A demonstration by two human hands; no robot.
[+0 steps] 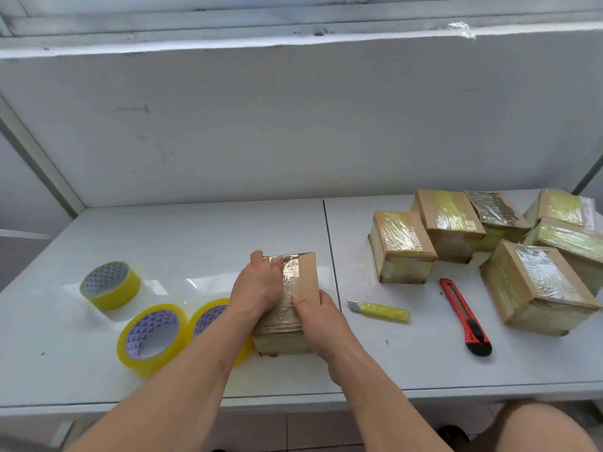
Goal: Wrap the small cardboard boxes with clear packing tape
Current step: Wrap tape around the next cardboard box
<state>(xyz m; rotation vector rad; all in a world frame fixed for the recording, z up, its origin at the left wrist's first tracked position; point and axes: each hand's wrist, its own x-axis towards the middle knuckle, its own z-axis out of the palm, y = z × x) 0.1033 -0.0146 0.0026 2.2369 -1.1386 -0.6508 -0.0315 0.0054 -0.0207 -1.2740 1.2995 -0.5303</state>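
A small cardboard box stands on the white table at centre, its top partly covered in shiny clear tape. My left hand lies flat on the taped left part of the top, fingers spread. My right hand grips the box's near right edge, thumb pressed on the tape. Three rolls of clear yellowish tape lie to the left: one far left, one nearer, one partly hidden behind my left forearm.
Several taped boxes are piled at the table's right. A red utility knife and a small yellow-wrapped blade lie between them and the box I hold. A white wall panel rises behind. My knee shows at bottom right.
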